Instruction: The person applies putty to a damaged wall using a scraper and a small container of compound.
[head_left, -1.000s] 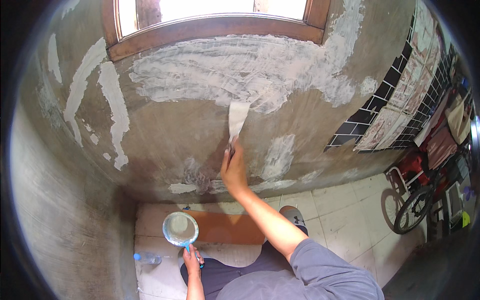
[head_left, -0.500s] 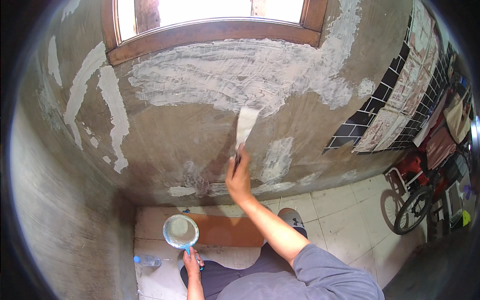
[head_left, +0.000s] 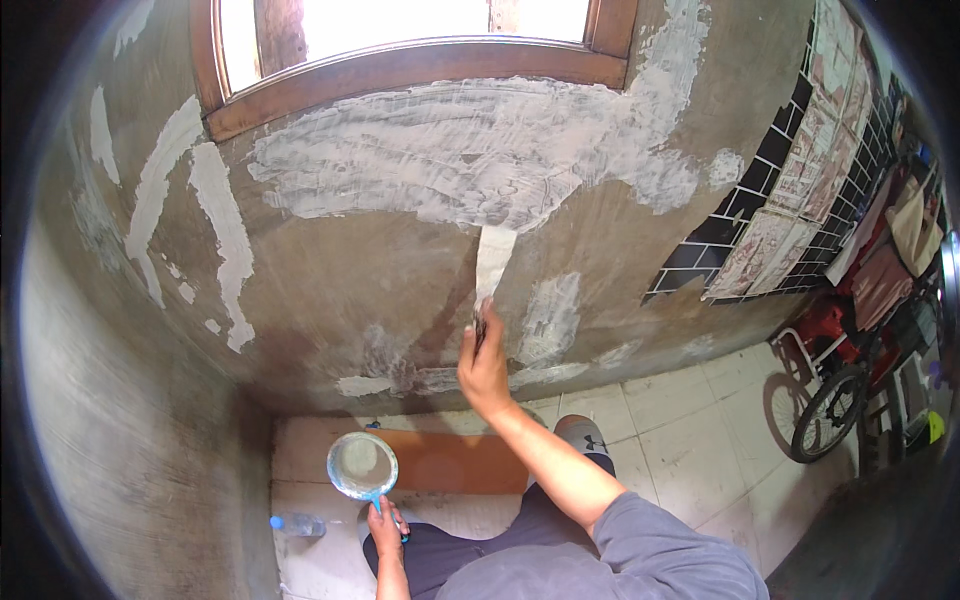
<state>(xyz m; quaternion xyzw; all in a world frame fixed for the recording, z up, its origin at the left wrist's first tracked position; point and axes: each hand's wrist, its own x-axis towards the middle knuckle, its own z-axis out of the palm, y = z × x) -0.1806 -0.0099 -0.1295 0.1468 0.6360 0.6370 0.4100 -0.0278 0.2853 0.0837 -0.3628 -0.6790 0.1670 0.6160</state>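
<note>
My right hand (head_left: pixel 484 368) grips the handle of a putty knife (head_left: pixel 494 262), its fingers wrapped round it. The pale, coated blade points up and meets the lower edge of a white patch of filler (head_left: pixel 420 150) spread on the brown-grey wall (head_left: pixel 330 270) beneath the window. Low on the left, my left hand (head_left: pixel 386 522) is closed on the blue handle of a round dipper (head_left: pixel 362 467). Greyish-white filler paste sits inside that dipper, and smears mark its rim.
A wooden window frame (head_left: pixel 420 88) tops the wall. By my left hand stands a capped plastic bottle (head_left: pixel 298 524). An orange-brown board (head_left: pixel 450 460) lies on the tiled floor (head_left: pixel 690 430) against the wall. On the right are a bicycle wheel (head_left: pixel 830 412), hanging cloths (head_left: pixel 885 285) and black tile-pattern covering (head_left: pixel 745 205).
The putty knife and my right hand have shifted slightly down against the wall, and the filler's lower edge by the blade looks smoother. My left hand still holds the dipper in place.
</note>
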